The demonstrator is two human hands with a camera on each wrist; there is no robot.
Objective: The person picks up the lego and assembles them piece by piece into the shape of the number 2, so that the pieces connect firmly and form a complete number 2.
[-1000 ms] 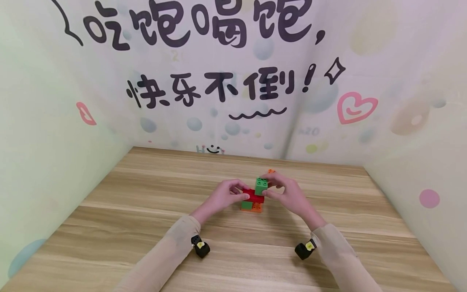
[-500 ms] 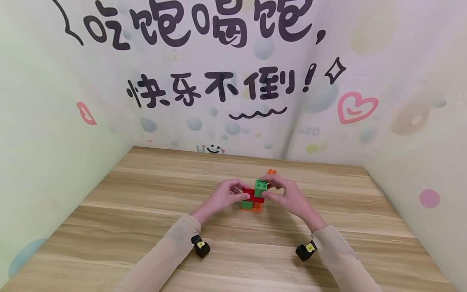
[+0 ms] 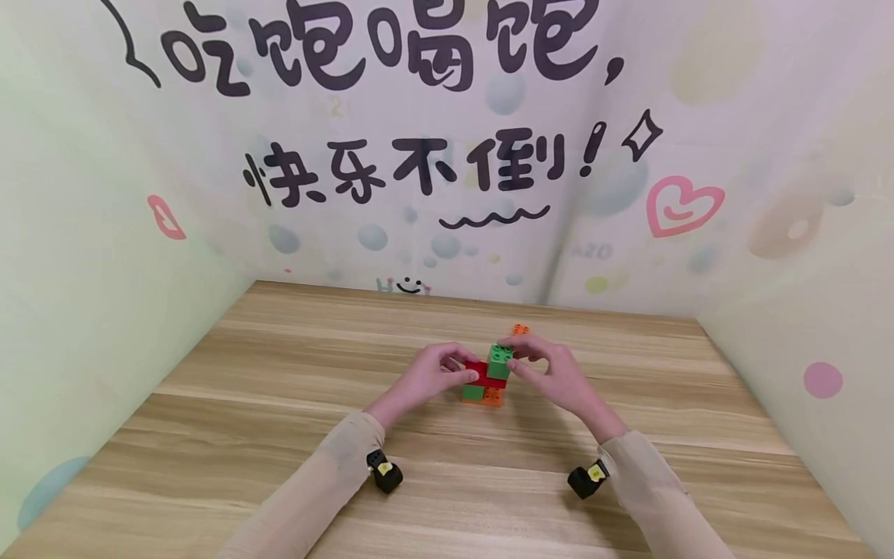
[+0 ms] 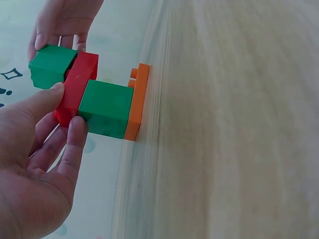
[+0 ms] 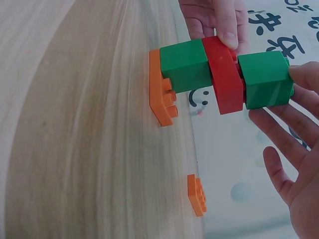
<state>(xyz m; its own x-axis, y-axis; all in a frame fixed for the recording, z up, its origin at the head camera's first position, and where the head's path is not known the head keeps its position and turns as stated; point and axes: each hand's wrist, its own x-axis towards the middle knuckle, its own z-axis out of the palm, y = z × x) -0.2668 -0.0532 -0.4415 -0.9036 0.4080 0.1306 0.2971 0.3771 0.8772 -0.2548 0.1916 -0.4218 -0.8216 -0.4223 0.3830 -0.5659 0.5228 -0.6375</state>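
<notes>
A small toy-block stack stands on the table: an orange plate (image 5: 158, 94) at the bottom, a green block (image 4: 105, 110) on its left half, and a red block (image 5: 227, 82) bridging across above. My left hand (image 3: 434, 373) pinches the red block at its left end, thumb in front and fingers behind. A second green block (image 3: 499, 363) sits over the red block's right end, slightly tilted, with a thin gap showing between them in the right wrist view. My right hand (image 3: 555, 374) holds this block, its thumb at the near top edge and fingertips on the far side.
Another orange plate (image 3: 520, 329) lies on the wooden table (image 3: 279, 373) behind my right hand. Walls with printed lettering (image 3: 419, 167) enclose the table at the back and both sides. Each wrist wears a black camera (image 3: 588, 479).
The upper green block has come down slightly onto the red block. My right thumb has shifted up from its lower corner toward its top edge. The left hand has stayed put.
</notes>
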